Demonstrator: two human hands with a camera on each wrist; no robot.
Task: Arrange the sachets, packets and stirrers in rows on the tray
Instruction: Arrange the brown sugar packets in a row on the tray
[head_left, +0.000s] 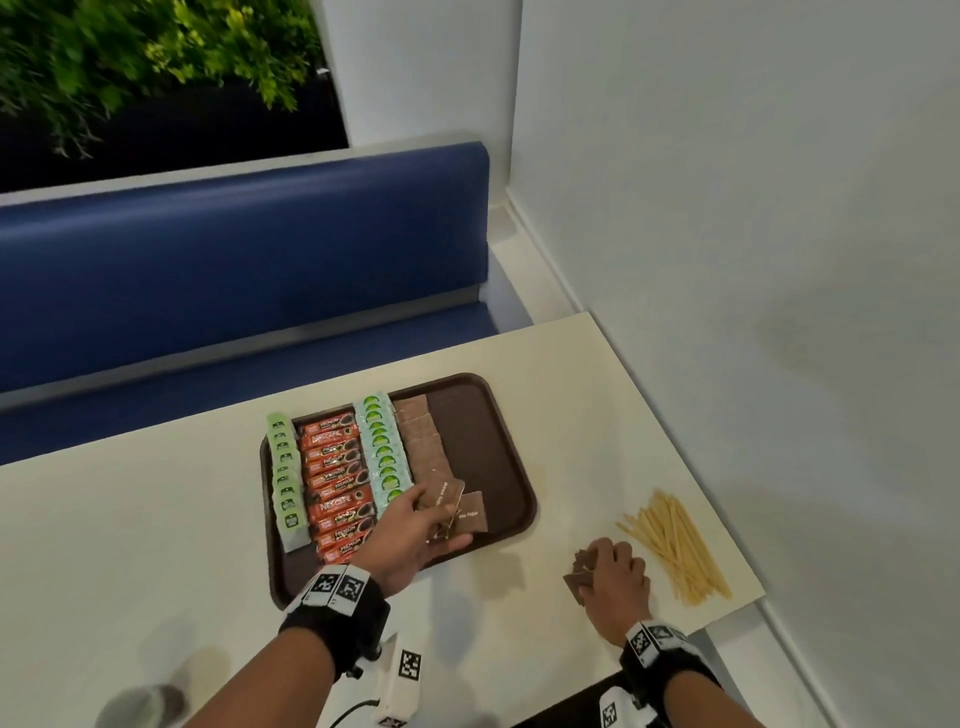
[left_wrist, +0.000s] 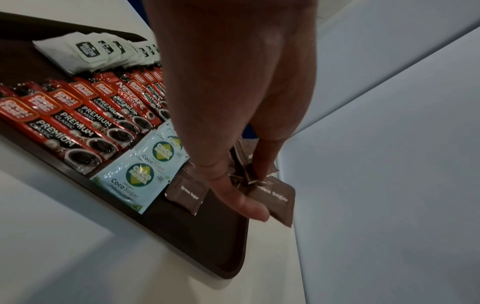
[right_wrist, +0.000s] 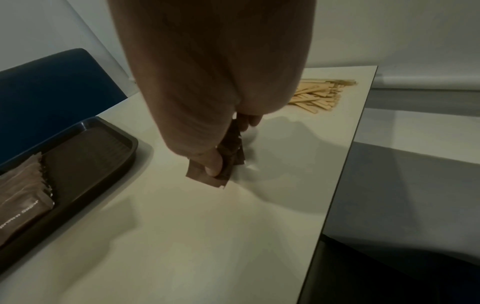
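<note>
A dark brown tray (head_left: 498, 441) holds rows of green sachets (head_left: 284, 478), red coffee sticks (head_left: 337, 483), pale blue coco sugar sachets (head_left: 382, 447) and brown sugar sachets (head_left: 423, 441). My left hand (head_left: 415, 525) is over the tray's near end and pinches a bunch of brown sugar sachets (left_wrist: 275, 197) between thumb and fingers. My right hand (head_left: 615, 571) rests on the table to the right of the tray and grips another bunch of brown sugar sachets (right_wrist: 228, 156). Wooden stirrers (head_left: 675, 545) lie in a loose pile just right of that hand.
The cream table (head_left: 156, 545) ends at a wall on the right and a blue bench (head_left: 234, 270) behind. The tray's right strip (head_left: 478, 426) is bare. The table's right edge (right_wrist: 345, 164) drops off close to the stirrers (right_wrist: 319, 94).
</note>
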